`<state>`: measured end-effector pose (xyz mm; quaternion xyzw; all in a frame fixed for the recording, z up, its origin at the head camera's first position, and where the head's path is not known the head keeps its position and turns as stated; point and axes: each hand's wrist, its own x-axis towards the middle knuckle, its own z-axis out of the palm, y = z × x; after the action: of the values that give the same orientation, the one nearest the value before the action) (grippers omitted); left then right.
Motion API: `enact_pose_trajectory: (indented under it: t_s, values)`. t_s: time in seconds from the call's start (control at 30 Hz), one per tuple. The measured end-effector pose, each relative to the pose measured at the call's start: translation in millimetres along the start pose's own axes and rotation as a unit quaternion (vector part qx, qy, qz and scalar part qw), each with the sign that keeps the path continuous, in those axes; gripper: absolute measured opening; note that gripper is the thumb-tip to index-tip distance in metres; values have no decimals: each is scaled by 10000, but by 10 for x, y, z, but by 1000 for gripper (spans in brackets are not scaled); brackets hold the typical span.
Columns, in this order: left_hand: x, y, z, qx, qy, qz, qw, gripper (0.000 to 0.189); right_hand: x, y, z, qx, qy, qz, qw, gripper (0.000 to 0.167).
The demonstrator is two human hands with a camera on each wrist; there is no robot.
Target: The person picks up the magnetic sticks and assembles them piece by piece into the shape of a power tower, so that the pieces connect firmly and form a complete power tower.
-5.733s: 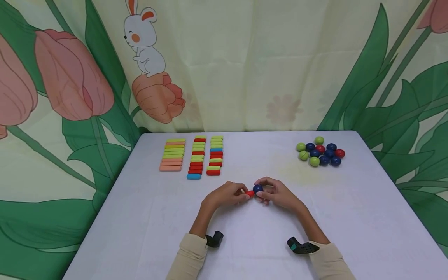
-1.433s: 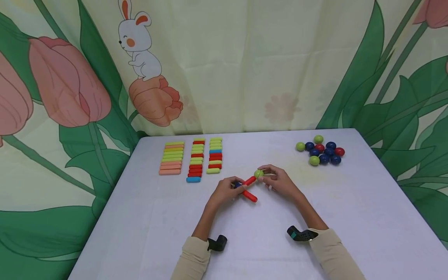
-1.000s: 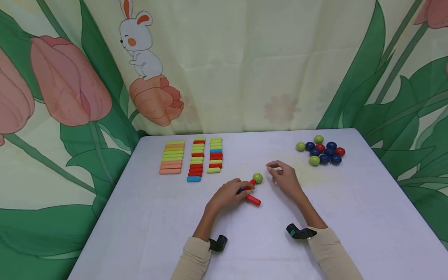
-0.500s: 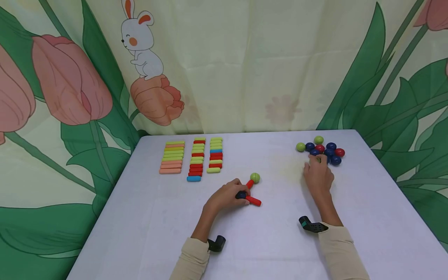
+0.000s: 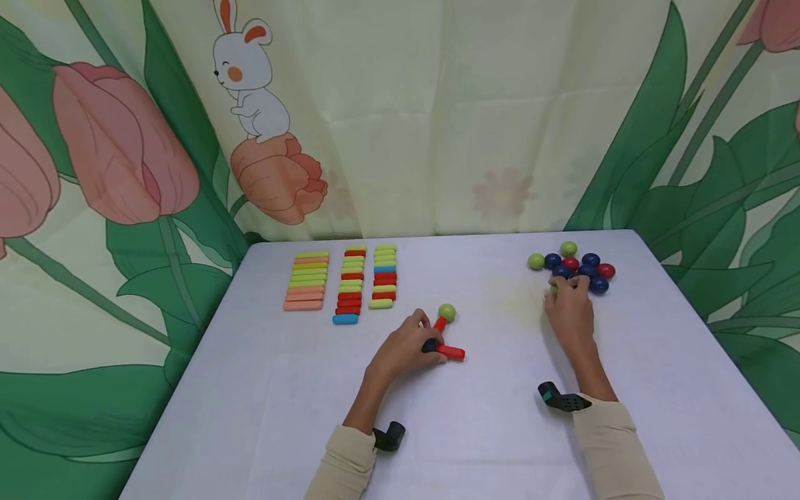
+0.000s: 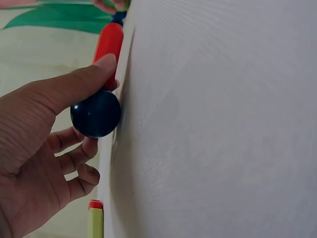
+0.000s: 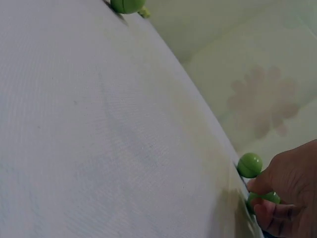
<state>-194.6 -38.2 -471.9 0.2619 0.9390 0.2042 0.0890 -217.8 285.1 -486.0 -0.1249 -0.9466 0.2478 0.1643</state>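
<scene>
My left hand (image 5: pixel 403 351) grips a joined piece near the middle of the table. It is made of a dark blue ball (image 6: pixel 95 114), two red sticks (image 5: pixel 453 353) spread apart from it, and a green ball (image 5: pixel 446 312) on the end of the farther stick. In the left wrist view the thumb presses on a red stick beside the blue ball. Over at the ball cluster, my right hand (image 5: pixel 571 314) pinches another green ball (image 7: pixel 270 197), which is partly hidden by the fingers.
Several blue, red and green balls (image 5: pixel 590 260) lie clustered at the back right of the white table (image 5: pixel 487 430). At the back left, short sticks stand in three columns: a salmon and yellow-green one (image 5: pixel 305 282), a mixed one (image 5: pixel 351 285) and another mixed one (image 5: pixel 385 274).
My right hand has let go of the green ball on the red stick and moved right to the cluster, where it takes another green ball. My left hand keeps the joined piece, turned slightly.
</scene>
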Motion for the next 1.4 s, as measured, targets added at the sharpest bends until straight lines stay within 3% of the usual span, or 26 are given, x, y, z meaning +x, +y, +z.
enact_pose_trajectory:
  t_s: [0.17,0.37,0.5,0.73,0.83,0.9,1.03,1.17,1.3,1.4]
  values:
    - [2,-11,6,-169,202,-167,9995,29,1,-16,-7,332,-510,-105,9981,37]
    - [24,-28,17,-366,300,-332,9983,30,-63,-145,51,786,-1425,-871,9828,38]
    - [41,-10,28,-384,254,-452,9979,29,-196,-334,116,1494,-2208,-848,9601,39]
    - [51,56,31,-419,292,-677,9964,29,-415,-571,194,2858,-3378,-531,8952,44]
    - [48,75,27,-400,380,-710,9959,28,-467,-623,202,3110,-3594,-540,8782,43]
    - [45,86,23,-400,443,-726,9956,28,-484,-640,206,3203,-3665,-537,8719,42]
    - [45,97,28,-448,503,-707,9952,28,-498,-649,215,3250,-3669,-445,8705,44]
    - [51,94,49,-597,369,-625,9956,28,-511,-641,235,3196,-3519,-355,8791,44]
    - [57,93,53,-1046,29,-215,9943,30,-517,-635,270,3070,-3090,-361,8994,39]
    - [47,74,46,-1739,-405,259,9836,34,-510,-654,304,2861,-2686,-317,9192,38]
